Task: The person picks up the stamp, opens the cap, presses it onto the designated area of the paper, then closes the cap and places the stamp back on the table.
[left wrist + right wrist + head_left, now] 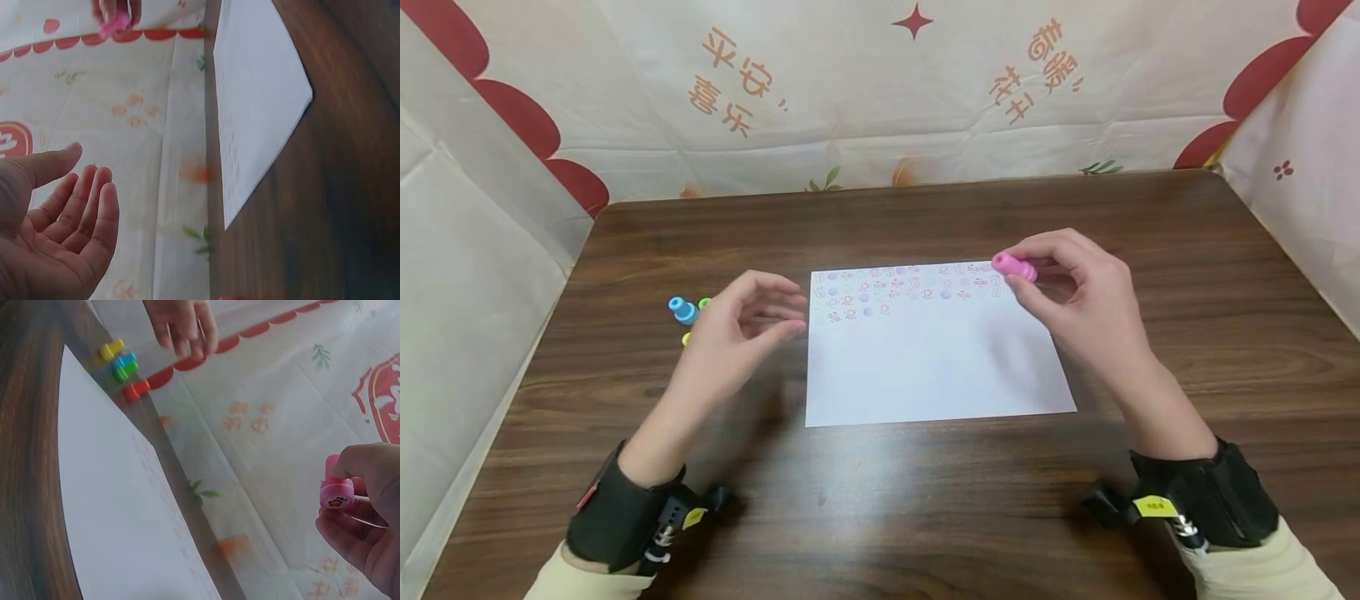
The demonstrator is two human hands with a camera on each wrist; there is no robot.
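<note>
My right hand point(1086, 292) pinches a pink toy stamp point(1013, 267) between thumb and fingers, raised by the far right corner of a white sheet of paper point(925, 367). In the right wrist view, the round end of the pink stamp point(336, 499) shows a small flower-like picture. Rows of faint red, blue and purple prints point(895, 287) cover the far part of the sheet. Just off the paper's left edge, my left hand point(737, 329) hovers with loosely bent fingers and holds nothing. Beyond it in the head view is a blue stamp point(682, 310); other stamps are partly hidden there.
Yellow point(112, 349), green point(126, 371) and red stamps point(136, 390) stand with the blue one on the brown wooden table point(880, 500), left of the paper. A printed white cloth point(850, 92) hangs behind the table's far edge.
</note>
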